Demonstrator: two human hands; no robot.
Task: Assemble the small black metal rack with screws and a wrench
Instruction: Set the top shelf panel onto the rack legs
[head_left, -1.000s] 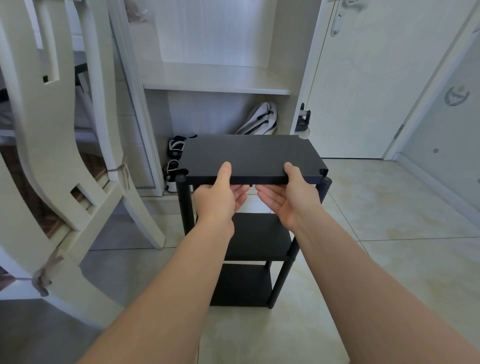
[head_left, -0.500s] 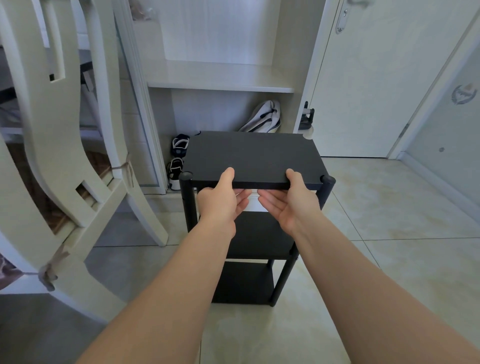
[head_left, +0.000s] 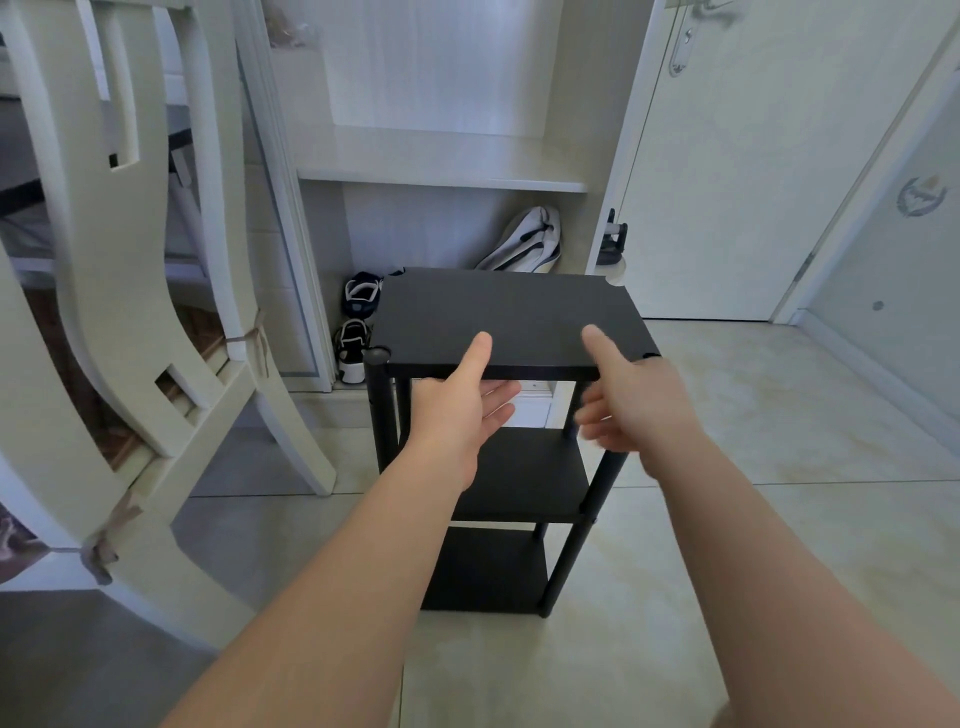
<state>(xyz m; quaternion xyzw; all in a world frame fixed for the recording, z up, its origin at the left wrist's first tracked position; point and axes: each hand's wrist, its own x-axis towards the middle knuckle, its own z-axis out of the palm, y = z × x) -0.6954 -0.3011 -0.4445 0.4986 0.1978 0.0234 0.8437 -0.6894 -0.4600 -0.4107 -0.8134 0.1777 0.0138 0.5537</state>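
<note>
Three-tier black rack (head_left: 535, 467) upright on tiled floor (head_left: 779, 441), before open cabinet (head_left: 441, 171). Left hand (head_left: 457, 410): thumb on top shelf (head_left: 509, 312), fingers straight beneath. Right hand (head_left: 634, 405): blurred, fingers loose under front edge, thumb above. White chair (head_left: 156, 312) close left. Sneakers (head_left: 356, 338) and bag (head_left: 524, 239) behind, partly hidden by rack.

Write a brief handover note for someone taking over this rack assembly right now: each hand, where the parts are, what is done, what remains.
Left hand: thumb on the top shelf, straight fingers beneath its front edge.
Right hand: thumb on top too; fingers blurred, grip unclear.
Black rack: upright on the tile floor, three shelves on posts.
Done: frame stands, top shelf laid on.
Left: check the top shelf's fastening; no screws or wrench in view.
</note>
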